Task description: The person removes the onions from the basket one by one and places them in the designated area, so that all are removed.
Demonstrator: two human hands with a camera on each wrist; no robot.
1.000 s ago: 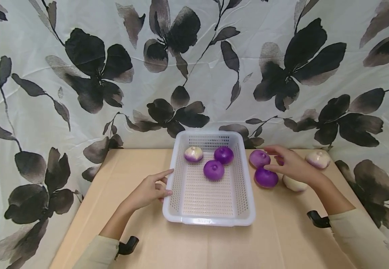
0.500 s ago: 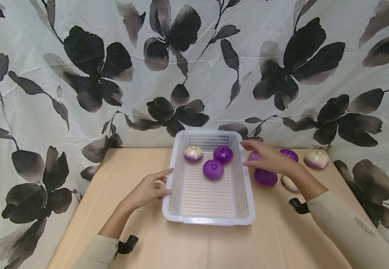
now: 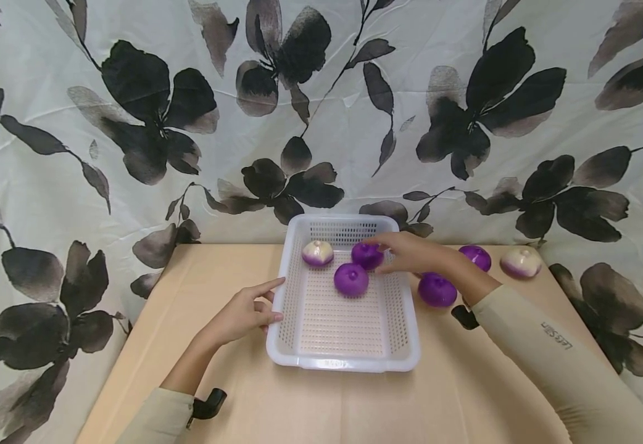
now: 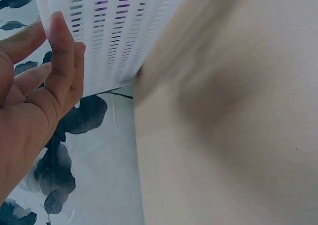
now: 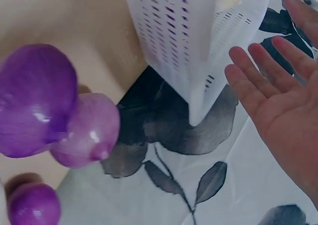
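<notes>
A white perforated plastic basket (image 3: 344,362) holds a white-and-purple onion (image 3: 318,253), a purple onion (image 3: 351,280) and another purple onion (image 3: 367,255) behind it. My left hand (image 3: 245,313) touches the basket's left rim with its fingertips; the left wrist view shows the fingers against the outer wall. Reaching over the right rim, my right hand (image 3: 410,253) has its fingertips beside the back purple onion. The right wrist view shows that hand (image 5: 283,91) with fingers spread and nothing in the palm. Whether it touches the onion I cannot tell.
Right of the basket lie a purple onion (image 3: 437,290), another purple onion (image 3: 476,258) and a white-and-purple onion (image 3: 521,263). A pinkish onion (image 5: 89,130) shows in the right wrist view. The light wooden table (image 3: 349,407) meets a floral cloth (image 3: 388,154) behind.
My right hand has moved left from above the loose onions, across the basket's right rim, to the back purple onion. My left hand stays at the left rim.
</notes>
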